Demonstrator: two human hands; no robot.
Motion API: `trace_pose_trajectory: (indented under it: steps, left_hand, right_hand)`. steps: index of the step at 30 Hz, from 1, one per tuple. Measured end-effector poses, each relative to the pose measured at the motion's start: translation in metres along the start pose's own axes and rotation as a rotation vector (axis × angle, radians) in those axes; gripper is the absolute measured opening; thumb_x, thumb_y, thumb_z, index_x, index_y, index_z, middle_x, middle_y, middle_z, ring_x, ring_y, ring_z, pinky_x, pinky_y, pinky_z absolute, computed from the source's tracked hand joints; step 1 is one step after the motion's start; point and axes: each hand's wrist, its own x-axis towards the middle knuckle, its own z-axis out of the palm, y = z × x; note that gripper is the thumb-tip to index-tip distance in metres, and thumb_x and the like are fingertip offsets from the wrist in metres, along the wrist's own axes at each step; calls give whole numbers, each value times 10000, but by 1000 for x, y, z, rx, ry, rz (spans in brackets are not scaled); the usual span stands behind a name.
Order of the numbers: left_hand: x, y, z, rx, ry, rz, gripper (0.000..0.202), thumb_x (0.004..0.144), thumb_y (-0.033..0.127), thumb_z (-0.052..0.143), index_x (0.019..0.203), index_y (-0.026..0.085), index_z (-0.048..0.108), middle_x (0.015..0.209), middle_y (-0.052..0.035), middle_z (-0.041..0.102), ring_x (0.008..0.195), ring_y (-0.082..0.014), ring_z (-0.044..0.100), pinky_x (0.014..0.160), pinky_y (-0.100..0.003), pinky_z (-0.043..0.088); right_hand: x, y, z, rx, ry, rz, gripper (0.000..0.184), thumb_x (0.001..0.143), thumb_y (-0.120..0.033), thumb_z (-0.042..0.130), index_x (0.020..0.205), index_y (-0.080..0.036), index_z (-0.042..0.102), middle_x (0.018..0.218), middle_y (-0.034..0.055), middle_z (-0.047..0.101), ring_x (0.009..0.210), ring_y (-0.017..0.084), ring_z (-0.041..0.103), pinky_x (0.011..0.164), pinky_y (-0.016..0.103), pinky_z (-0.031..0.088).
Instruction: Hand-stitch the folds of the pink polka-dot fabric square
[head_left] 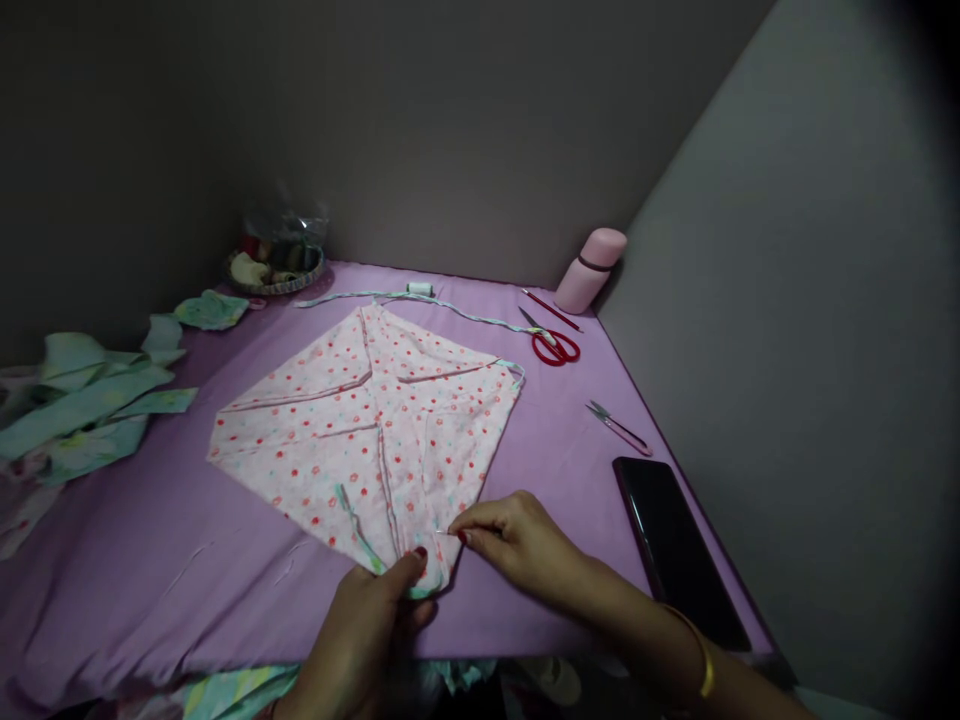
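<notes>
A pink fabric piece with red dots [360, 420] lies flat on the purple-covered surface [225, 570], folded in towards its middle. My left hand [367, 630] grips its near corner, thumb pressed on the cloth. My right hand [517, 540] pinches the same corner from the right, fingertips together on what looks like a thin needle or pin. A green-patterned strip [352, 515] lies on the fabric beside my left thumb.
Red scissors [553, 345], a red pencil [551, 310], small snips [619, 427], a black phone [675, 550] and a pink bottle [589, 270] sit at right. A basket of sewing things [276, 262] stands at the back. Green fabric scraps [82, 400] pile at left. Walls close behind and right.
</notes>
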Motion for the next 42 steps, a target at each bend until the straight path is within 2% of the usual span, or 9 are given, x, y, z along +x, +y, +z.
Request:
trace_pose_trajectory:
  steps: [3, 6, 11, 18, 21, 24, 30, 34, 42]
  left_hand:
    - [1, 0, 0, 6, -16, 7, 298, 694, 220, 659, 960, 127, 565, 910, -64, 651, 629, -85, 575, 565, -183, 488]
    - [2, -1, -2, 40, -46, 5, 337, 682, 287, 681, 961, 122, 585, 947, -76, 657, 691, -101, 591, 580, -179, 482]
    - [3, -1, -2, 53, -81, 33, 354, 694, 305, 672, 1009, 160, 598, 959, -65, 670, 734, -115, 601, 586, -182, 466]
    - [3, -2, -2, -12, -65, 48, 330, 625, 284, 731, 891, 107, 649, 743, -74, 681, 599, -136, 594, 528, -213, 468]
    - [2, -3, -3, -19, -70, 67, 332, 620, 294, 735, 887, 113, 652, 726, -62, 682, 577, -131, 589, 529, -213, 465]
    - [1, -2, -3, 2, -77, 66, 328, 629, 300, 728, 894, 125, 647, 757, -63, 687, 631, -146, 605, 552, -214, 468]
    - [2, -1, -3, 41, -98, 52, 379, 669, 293, 699, 1015, 169, 602, 972, -67, 677, 767, -165, 606, 632, -231, 483]
    - [4, -2, -4, 71, -88, 61, 342, 668, 286, 696, 970, 144, 619, 942, -77, 683, 733, -166, 607, 604, -227, 478]
    - [4, -3, -5, 74, -135, 71, 347, 696, 310, 671, 1003, 158, 618, 976, -71, 675, 787, -169, 603, 634, -220, 467]
  right_hand:
    - [1, 0, 0, -18, -17, 0, 236, 817, -162, 511, 937, -212, 707, 856, 9, 705, 762, 121, 642, 657, 193, 418]
    - [3, 0, 1, -34, -38, 4, 245, 814, -148, 508, 939, -216, 708, 851, 8, 705, 757, 122, 644, 651, 191, 416]
    - [5, 1, 0, -38, -57, 11, 266, 809, -142, 514, 964, -251, 702, 876, -4, 705, 796, 128, 648, 678, 194, 421]
    - [7, -1, -3, -89, -74, -2, 261, 806, -162, 528, 969, -275, 698, 866, -9, 707, 794, 128, 652, 679, 196, 420]
    - [9, -4, -4, -156, -88, -6, 244, 802, -167, 533, 946, -266, 705, 850, 0, 709, 777, 132, 651, 667, 198, 411]
    - [11, -10, -6, -252, -117, -35, 221, 801, -159, 528, 887, -244, 713, 813, 8, 709, 734, 127, 641, 622, 192, 380]
    - [16, -21, -8, -487, -136, -83, 166, 781, -174, 536, 700, -197, 679, 655, 7, 676, 605, 113, 581, 510, 205, 237]
    - [16, -21, -6, -548, -148, -71, 165, 785, -187, 528, 684, -192, 658, 653, 12, 673, 594, 110, 566, 500, 222, 190]
    - [14, -25, -3, -634, -171, -46, 147, 790, -206, 527, 716, -194, 654, 671, 31, 678, 573, 115, 559, 487, 247, 142]
